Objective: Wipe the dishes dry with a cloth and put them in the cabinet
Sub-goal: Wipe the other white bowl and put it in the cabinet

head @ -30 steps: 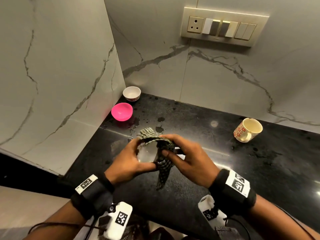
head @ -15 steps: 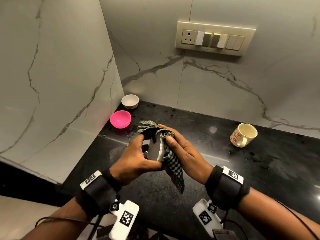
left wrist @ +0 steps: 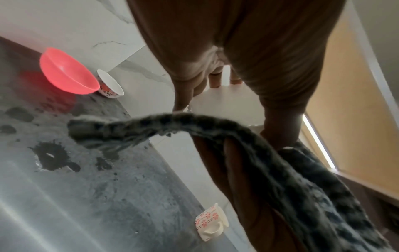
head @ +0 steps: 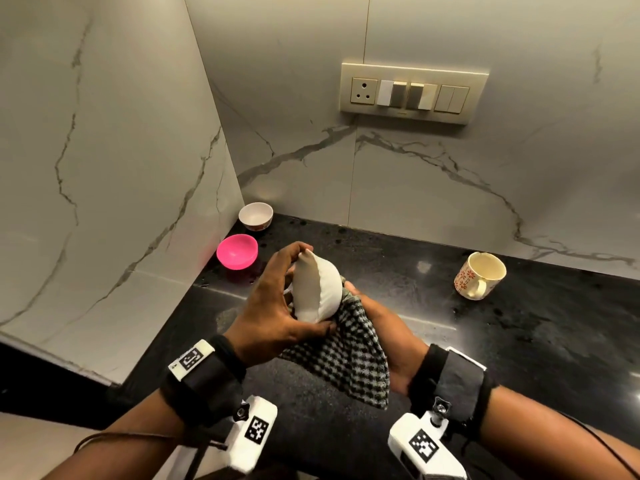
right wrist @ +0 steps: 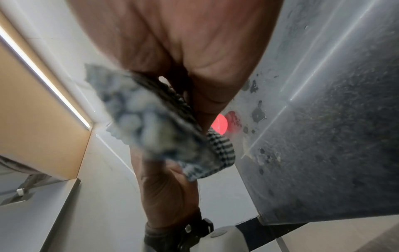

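Observation:
A white bowl (head: 317, 292) is held on its side above the black counter (head: 485, 341), its opening turned left. My left hand (head: 277, 303) grips it by the rim, fingers over the top and thumb under it. My right hand (head: 374, 317) holds a checked black-and-white cloth (head: 349, 362) against the bowl's outer side; the cloth drapes over that hand and hides most of it. In the left wrist view the bowl (left wrist: 228, 102) shows pale between the fingers, with the cloth (left wrist: 280, 167) hanging below. The right wrist view shows the cloth (right wrist: 164, 126) bunched under the palm.
A pink bowl (head: 237, 251) and a small white bowl (head: 255, 215) stand in the back left corner by the marble walls. A floral mug (head: 479, 279) lies on its side at the right. Water spots mark the counter. A switch panel (head: 414, 93) is on the back wall.
The bowl has been turned and lifted, so its white outer side shows now. The cloth has shifted from over the rim to under and behind the bowl. The head view has tilted up.

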A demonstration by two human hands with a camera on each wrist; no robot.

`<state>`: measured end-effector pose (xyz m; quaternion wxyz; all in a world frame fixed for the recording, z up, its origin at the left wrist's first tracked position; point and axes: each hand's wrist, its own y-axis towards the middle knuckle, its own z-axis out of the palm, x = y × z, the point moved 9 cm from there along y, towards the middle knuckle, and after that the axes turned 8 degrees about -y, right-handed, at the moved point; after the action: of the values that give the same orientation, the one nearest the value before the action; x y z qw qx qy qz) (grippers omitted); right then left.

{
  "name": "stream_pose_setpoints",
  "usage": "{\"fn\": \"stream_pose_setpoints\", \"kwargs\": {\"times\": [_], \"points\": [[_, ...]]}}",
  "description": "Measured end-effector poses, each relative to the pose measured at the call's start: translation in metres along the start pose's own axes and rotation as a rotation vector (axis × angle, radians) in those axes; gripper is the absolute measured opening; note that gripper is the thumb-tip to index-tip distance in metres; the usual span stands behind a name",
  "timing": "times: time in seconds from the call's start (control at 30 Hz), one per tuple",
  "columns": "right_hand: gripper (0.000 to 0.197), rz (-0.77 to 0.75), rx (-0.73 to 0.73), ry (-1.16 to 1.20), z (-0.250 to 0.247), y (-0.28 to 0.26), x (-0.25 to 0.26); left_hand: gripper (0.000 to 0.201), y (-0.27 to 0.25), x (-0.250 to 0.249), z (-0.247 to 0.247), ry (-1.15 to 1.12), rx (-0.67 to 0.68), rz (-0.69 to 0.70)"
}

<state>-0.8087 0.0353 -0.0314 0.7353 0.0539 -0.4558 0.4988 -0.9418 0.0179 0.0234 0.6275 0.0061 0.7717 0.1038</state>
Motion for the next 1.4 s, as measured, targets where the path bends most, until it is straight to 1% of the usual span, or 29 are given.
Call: {"fn": "stream_pose_setpoints", "kwargs": {"times": [0.1,0.23,0.3,0.37,0.47,0.57,0.63,0.73,0.77,0.8,0.87,1.0,1.03,1.1,1.17,1.2,1.23,1.3,1.4], "points": [[0.046,0.040,-0.001,-0.010,-0.006,-0.006,-0.004,0.111,-0.002,0.005,0.000,0.132,0.008,0.028],[0.047,0.060,-0.003,-0.026,-0.015,-0.011,-0.004,0.113,-0.002,0.010,-0.007,0.184,-0.038,0.030],[0.048,0.044,0.010,-0.057,-0.017,-0.013,-0.001,0.114,-0.001,0.014,-0.011,0.207,-0.058,0.008],[0.047,0.002,0.012,-0.155,-0.018,-0.016,0.007,0.114,-0.001,0.018,-0.014,0.226,-0.062,-0.019],[0.038,-0.134,-0.016,-0.426,-0.016,-0.022,0.026,0.112,-0.003,0.024,-0.018,0.266,-0.069,-0.020],[0.029,-0.325,-0.018,-0.748,-0.005,-0.027,0.047,0.111,-0.006,0.028,-0.015,0.333,-0.046,-0.014],[0.033,-0.398,-0.037,-0.932,0.001,-0.028,0.055,0.112,-0.009,0.025,-0.005,0.392,0.006,-0.003],[0.048,-0.428,-0.144,-1.320,0.003,-0.023,0.057,0.097,-0.008,0.018,0.019,0.440,0.068,0.043],[0.051,-0.429,-0.180,-1.396,0.003,-0.021,0.057,0.094,-0.007,0.017,0.025,0.446,0.070,0.044],[0.052,-0.436,-0.208,-1.419,0.002,-0.019,0.058,0.093,-0.005,0.017,0.028,0.453,0.069,0.038],[0.050,-0.451,-0.261,-1.376,-0.003,-0.015,0.060,0.101,-0.002,0.016,0.031,0.469,0.081,0.047],[0.044,-0.437,-0.381,-1.288,-0.023,-0.010,0.071,0.114,0.000,0.000,0.031,0.497,0.091,0.123],[0.041,-0.447,-0.405,-1.231,-0.028,-0.009,0.074,0.116,0.001,-0.005,0.029,0.474,0.074,0.142],[0.035,-0.444,-0.420,-1.033,-0.038,-0.007,0.078,0.121,0.003,-0.011,0.021,0.393,0.016,0.159],[0.029,-0.425,-0.415,-0.873,-0.041,-0.006,0.079,0.127,0.003,-0.010,0.012,0.300,-0.042,0.128],[0.026,-0.440,-0.426,-0.868,-0.041,-0.007,0.082,0.128,0.002,-0.009,0.011,0.249,-0.056,0.105],[0.023,-0.467,-0.442,-0.911,-0.038,-0.010,0.085,0.126,0.000,-0.007,0.012,0.195,-0.063,0.088],[0.018,-0.524,-0.457,-1.074,-0.030,-0.017,0.093,0.117,-0.006,-0.002,0.014,0.112,-0.079,0.077],[0.012,-0.527,-0.392,-1.402,-0.014,-0.020,0.099,0.107,-0.012,0.005,0.012,0.132,-0.097,0.069]]}}
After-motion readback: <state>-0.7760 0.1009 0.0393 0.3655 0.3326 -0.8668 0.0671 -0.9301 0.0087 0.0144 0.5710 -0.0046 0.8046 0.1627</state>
